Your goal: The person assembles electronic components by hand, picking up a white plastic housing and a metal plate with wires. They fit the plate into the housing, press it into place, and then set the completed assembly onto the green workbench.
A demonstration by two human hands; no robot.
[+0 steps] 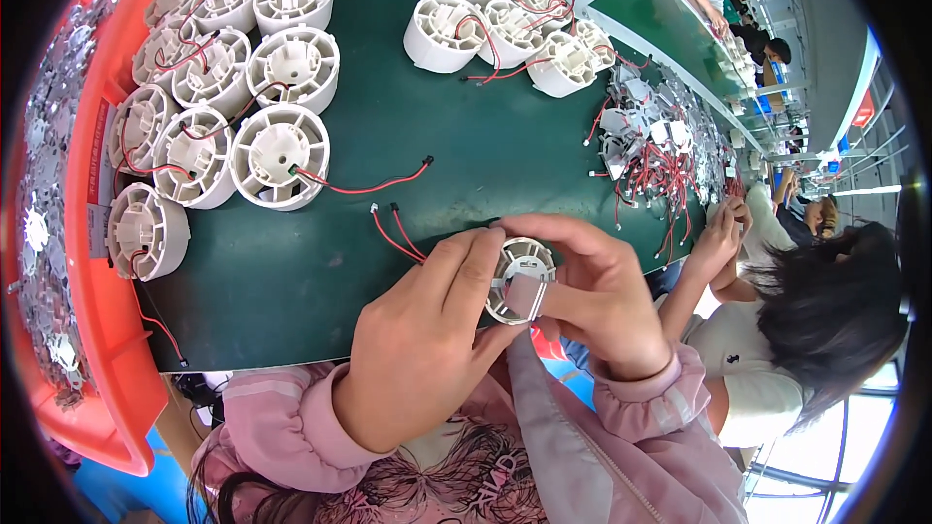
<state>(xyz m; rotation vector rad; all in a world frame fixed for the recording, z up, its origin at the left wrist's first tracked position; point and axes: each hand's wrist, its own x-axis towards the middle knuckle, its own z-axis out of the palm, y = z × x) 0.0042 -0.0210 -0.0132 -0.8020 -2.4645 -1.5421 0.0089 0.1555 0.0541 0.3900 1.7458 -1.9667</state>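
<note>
Close to the table's front edge, a small white round plastic housing with spokes is held between both hands. My left hand wraps its left side, fingers pressed against the rim. On the other side my right hand curls round it, with the thumb laid over its open face. A grey flat piece covers the right thumb's tip; whether it is a wrap or a loose plate I cannot tell. Red and black wires with small connectors stick out beyond my left fingers.
White wired housings stand in rows at left, with another group at the back. A red bin of metal pieces borders the left. Metal plates and red wires are heaped at right, beside a co-worker's hands.
</note>
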